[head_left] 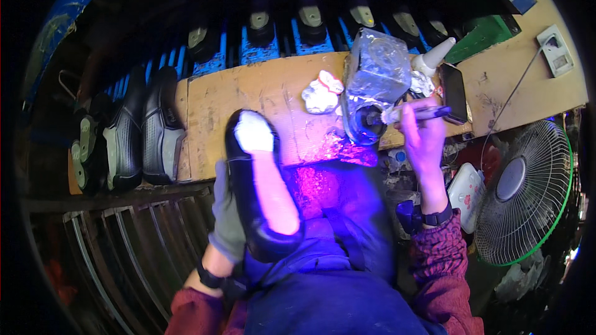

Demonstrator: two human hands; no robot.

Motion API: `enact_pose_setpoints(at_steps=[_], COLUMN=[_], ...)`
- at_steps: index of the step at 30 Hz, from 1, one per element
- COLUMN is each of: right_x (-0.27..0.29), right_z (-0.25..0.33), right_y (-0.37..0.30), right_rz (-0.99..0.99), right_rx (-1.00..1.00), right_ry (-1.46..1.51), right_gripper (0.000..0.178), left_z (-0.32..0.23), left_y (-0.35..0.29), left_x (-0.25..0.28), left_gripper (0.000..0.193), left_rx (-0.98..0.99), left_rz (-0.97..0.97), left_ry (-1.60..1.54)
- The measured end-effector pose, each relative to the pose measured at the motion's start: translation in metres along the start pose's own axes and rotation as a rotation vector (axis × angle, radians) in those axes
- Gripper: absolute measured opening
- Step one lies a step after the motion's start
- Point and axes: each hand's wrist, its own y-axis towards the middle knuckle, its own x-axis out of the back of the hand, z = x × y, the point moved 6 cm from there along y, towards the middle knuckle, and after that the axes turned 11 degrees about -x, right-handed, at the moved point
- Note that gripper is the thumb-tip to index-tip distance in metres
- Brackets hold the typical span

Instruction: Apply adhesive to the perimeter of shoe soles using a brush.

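Observation:
My left hand (229, 214), in a grey glove, is wrapped around the side of a black shoe (239, 177), held above my lap at the board's front edge. A pale area runs along the shoe's upward face, glowing white at the far end and pink toward me. In my bare right hand (423, 139) is a brush (428, 113), gripped by its dark-ended handle. Its other end points left to the dark round mouth of a glossy, stained pot (365, 125). Whether the brush tip touches the pot's contents cannot be made out.
Black shoes (158, 130) stand at the left of the wooden board (217, 90). Behind it, several shoes sit on blue slats. A wrapped box (380, 65), crumpled white wad (321, 94), white nozzle bottle (434, 56) and phone (454, 94) surround the pot. A fan (528, 189) stands at right.

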Motion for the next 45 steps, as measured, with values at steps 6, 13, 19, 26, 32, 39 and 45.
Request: enact_pose_setpoints(at_steps=[6, 13, 19, 26, 32, 39, 45], right_x=[0.005, -0.011, -0.101, -0.145, -0.114, -0.089, -0.082], right_z=[-0.016, 0.005, 0.054, 0.071, 0.071, 0.107, 0.164], right_y=[-0.007, -0.046, -0.064, -0.01, -0.066, -0.095, -0.102], right_rz=[0.093, 0.243, 0.578, 0.385, 0.371, 0.521, 0.821], right_rx=[0.312, 0.055, -0.182, 0.001, 0.053, 0.308, 0.709], right_ry=[-0.199, 0.391, 0.312, 0.295, 0.031, 0.047, 0.122], right_gripper=[0.009, 0.012, 0.018, 0.028, 0.024, 0.02, 0.026], left_z=[0.009, -0.001, 0.005, 0.007, 0.004, 0.01, 0.01], left_y=[-0.034, -0.016, -0.018, -0.02, -0.021, -0.016, -0.009], left_x=[0.005, -0.016, -0.021, -0.009, -0.011, -0.022, 0.005], left_gripper=[0.051, 0.045, 0.042, 0.042, 0.041, 0.046, 0.049], left_rx=[0.066, 0.084, 0.107, 0.159, 0.135, 0.226, -0.252], left_rz=[-0.256, -0.221, -0.275, -0.345, -0.35, -0.186, 0.233], left_ry=[-0.041, 0.096, 0.07, 0.141, 0.232, 0.074, 0.523])
